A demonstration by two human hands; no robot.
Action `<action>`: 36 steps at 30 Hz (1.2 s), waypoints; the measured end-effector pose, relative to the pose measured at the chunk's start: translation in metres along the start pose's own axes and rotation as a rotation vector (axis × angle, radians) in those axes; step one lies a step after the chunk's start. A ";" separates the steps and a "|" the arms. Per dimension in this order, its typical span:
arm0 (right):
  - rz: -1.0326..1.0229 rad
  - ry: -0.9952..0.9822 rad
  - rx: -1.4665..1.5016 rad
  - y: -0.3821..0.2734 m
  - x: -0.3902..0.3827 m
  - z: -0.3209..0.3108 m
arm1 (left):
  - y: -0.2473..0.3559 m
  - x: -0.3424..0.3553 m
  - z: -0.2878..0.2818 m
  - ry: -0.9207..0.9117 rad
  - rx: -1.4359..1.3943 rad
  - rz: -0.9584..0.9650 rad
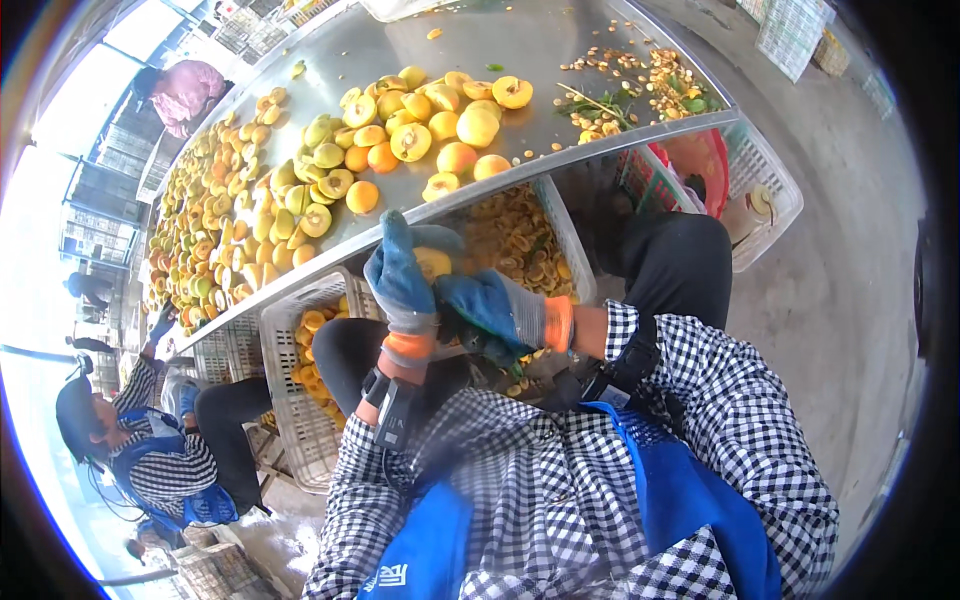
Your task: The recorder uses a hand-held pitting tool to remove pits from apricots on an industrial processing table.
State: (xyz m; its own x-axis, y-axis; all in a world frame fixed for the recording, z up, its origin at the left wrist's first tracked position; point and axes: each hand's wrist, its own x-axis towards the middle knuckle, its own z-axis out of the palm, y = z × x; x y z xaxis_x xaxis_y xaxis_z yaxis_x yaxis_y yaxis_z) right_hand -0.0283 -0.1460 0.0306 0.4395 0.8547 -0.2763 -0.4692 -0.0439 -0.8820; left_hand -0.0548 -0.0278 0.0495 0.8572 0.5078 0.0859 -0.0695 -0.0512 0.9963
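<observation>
silver metal table [370,45] bears heaped yellow fruit [285,222]; a white crate [310,440] stands below its edge. the gloved left hand [402,285] grasps a fruit piece [432,263] near the table's edge; what the right hand [500,308], beside it, holds i cannot tell.

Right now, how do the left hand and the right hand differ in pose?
The left hand points up the picture, toward the metal table, while the right hand points across to the left. The left hand reaches higher in the view than the right hand. Both wear blue-and-grey gloves with orange cuffs, close around the yellow fruit.
</observation>
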 end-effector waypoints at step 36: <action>0.067 -0.175 0.472 0.026 -0.003 -0.005 | -0.016 0.005 0.004 -0.253 0.080 -0.129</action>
State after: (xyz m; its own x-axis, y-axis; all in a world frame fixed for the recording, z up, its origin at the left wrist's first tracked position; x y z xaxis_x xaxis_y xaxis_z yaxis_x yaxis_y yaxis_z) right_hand -0.0382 -0.1520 0.0070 0.2810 0.9335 -0.2225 -0.8046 0.1028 -0.5848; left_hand -0.0477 -0.0276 0.0342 0.9570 0.2848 -0.0562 0.0799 -0.0726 0.9942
